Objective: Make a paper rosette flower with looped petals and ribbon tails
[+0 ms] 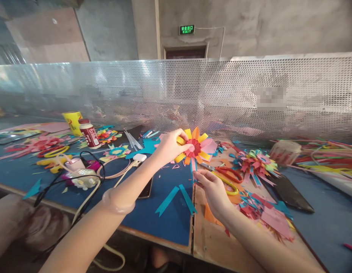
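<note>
A paper flower (195,149) with orange and yellow loop petals and a red centre is held up over the table. My left hand (172,147) is closed on its left side, thumb across the front. Pink and blue paper strips (193,166) hang beneath the flower, and my right hand (211,186) pinches their lower ends. Two notched blue paper strips (170,200) lie on the blue tabletop below. Close to my right hand are scissors (225,182) with red and yellow handles.
A finished-looking multicoloured paper flower (254,163) and a dark phone (292,193) lie to the right, near paper scraps (274,220). Cables, a brown-labelled bottle (89,134) and a yellow cup (72,122) stand left. A perforated metal screen (235,87) closes off the back.
</note>
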`<state>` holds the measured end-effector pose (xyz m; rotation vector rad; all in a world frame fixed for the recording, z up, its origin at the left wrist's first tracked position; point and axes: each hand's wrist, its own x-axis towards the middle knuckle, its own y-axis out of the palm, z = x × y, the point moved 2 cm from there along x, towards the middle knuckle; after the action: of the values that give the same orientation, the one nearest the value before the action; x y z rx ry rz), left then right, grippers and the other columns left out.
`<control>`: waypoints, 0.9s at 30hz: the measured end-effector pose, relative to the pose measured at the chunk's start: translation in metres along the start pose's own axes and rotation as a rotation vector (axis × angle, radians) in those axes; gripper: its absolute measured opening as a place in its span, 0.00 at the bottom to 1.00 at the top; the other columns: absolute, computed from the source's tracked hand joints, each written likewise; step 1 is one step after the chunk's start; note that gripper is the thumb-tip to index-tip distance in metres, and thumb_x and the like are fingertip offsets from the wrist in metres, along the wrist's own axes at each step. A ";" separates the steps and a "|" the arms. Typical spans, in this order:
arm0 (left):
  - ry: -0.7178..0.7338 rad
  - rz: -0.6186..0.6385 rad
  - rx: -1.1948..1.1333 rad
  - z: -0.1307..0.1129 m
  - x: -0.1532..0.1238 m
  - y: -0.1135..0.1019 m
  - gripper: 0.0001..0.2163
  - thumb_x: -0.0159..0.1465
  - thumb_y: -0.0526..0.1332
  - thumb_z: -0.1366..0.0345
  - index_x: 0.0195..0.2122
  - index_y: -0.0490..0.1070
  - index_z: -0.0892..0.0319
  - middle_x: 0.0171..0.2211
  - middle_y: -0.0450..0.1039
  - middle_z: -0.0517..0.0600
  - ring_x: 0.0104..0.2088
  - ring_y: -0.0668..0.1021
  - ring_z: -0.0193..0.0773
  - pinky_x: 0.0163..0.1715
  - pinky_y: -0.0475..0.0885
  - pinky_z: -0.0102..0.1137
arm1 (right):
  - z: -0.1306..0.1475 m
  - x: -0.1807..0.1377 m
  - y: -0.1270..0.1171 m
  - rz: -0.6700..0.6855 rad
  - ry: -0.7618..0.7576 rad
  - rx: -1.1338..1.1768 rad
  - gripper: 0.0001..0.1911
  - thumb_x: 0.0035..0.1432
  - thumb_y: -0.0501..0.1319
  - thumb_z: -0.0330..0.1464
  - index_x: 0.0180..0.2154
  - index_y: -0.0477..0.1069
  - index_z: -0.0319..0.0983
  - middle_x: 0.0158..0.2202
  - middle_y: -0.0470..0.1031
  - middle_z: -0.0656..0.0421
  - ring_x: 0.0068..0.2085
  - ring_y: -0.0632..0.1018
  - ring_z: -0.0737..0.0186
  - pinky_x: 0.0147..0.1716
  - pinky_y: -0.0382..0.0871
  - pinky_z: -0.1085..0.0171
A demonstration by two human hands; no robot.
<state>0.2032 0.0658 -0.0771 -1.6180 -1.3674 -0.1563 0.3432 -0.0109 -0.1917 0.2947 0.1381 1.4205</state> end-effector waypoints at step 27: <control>-0.030 0.026 0.025 -0.006 -0.001 -0.002 0.07 0.53 0.65 0.65 0.29 0.66 0.57 0.28 0.72 0.45 0.29 0.74 0.33 0.27 0.68 0.27 | 0.002 0.000 0.001 -0.036 -0.022 0.005 0.12 0.45 0.68 0.42 0.28 0.74 0.40 0.28 0.73 0.62 0.33 0.70 0.63 0.36 0.62 0.64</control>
<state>0.2041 0.0606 -0.0742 -1.6221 -1.3660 -0.0993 0.3428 -0.0111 -0.1893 0.3107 0.1286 1.3807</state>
